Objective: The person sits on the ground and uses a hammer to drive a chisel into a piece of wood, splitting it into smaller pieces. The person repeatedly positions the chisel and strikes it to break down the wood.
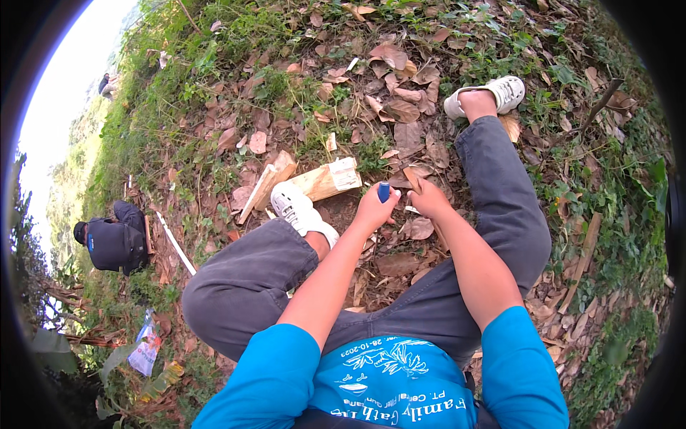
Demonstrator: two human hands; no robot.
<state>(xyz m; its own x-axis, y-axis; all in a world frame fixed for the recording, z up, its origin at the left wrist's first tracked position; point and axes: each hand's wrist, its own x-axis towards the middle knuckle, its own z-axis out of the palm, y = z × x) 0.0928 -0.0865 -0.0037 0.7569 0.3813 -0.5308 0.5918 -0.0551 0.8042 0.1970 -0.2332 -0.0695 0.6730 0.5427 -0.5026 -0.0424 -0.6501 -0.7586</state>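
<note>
Both your hands meet over the leaf litter: your left hand (373,207) fists around a blue handle (384,191), its working end hidden; your right hand (429,199) grips a thin wooden stick (412,176), partly covered, just beside the handle.

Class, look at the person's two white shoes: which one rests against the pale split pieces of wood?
The white shoe on the person's left foot, beside the pale split wood block. The other white shoe lies apart among dry brown leaves.

I'm wearing a bright blue short-sleeved shirt (389,386) with white print, grey trousers (493,207), and white slip-on shoes: one (300,209) at ten o'clock, another (500,93) at one o'clock.
</note>
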